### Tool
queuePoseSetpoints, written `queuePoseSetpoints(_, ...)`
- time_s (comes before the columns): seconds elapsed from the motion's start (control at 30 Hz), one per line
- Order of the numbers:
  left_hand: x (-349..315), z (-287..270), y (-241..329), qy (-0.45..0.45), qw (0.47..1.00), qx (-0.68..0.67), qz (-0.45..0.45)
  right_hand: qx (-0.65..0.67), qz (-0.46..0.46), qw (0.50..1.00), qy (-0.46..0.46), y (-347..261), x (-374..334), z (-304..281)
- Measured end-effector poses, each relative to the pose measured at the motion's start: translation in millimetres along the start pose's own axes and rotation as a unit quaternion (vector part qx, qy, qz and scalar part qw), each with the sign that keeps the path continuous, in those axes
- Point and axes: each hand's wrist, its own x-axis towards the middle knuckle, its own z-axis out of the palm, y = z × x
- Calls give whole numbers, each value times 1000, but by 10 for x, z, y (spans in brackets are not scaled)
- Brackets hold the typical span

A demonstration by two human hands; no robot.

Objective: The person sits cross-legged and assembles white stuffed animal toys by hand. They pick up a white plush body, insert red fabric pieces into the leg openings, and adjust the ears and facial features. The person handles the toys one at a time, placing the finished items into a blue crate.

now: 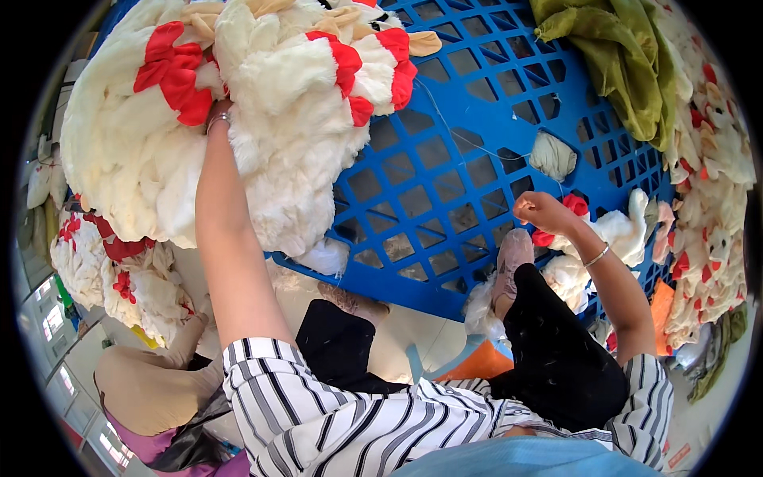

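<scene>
My left hand (pixel 221 108) reaches into a big heap of white plush toy skins (pixel 278 175) at the far left, beside a red bow (pixel 176 75). Its fingers are hidden in the fluffy fabric, so I cannot see what they grip. My right hand (pixel 542 211) is raised near the pallet's right front, fingers curled into a pinch; anything held there is too small to make out. Just beyond it, a ball of pale thread (pixel 552 156) lies on the blue plastic pallet (pixel 429 187), with a thin strand trailing leftward.
Olive-green cloth (pixel 616 63) drapes over the pallet's far right. More white and red plush pieces (pixel 711 222) are heaped at the right edge, some (pixel 628 238) beside my right forearm. At left, another person (pixel 155 381) sits by a smaller plush pile (pixel 119 274). An orange piece (pixel 477 362) lies below my legs.
</scene>
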Motion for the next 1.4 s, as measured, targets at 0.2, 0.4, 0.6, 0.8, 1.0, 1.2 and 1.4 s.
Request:
queuePoseSetpoints(0.2, -658, -98, 333, 157, 976, -124, 90, 36, -14, 999, -37, 27, -20, 93)
queuePoseSetpoints(0.4, -2179, 447, 1798, -44, 906, -378, 184, 135, -84, 986, -41, -13, -18, 482)
queuePoseSetpoints(0.6, -3409, 1167, 2564, -317, 835, -448, 39, 27, -129, 990, -45, 701, -269, 602)
queuePoseSetpoints(0.8, -3715, 1413, 2353, -312, 733, -591, -125, 103, -21, 988, -110, 680, -491, 782)
queuePoseSetpoints(1.0, -3545, 1344, 1662, -279, 546, -774, -160, 59, 53, 993, -88, 650, -545, 300)
queuePoseSetpoints(1.2, -3803, 310, 1640, -290, 727, -616, 86, 25, -202, 978, 39, 177, -565, -545)
queuePoseSetpoints(1.4, -4456, -385, 1931, -319, 702, -620, 143, 124, -341, 918, 163, -786, -396, -171)
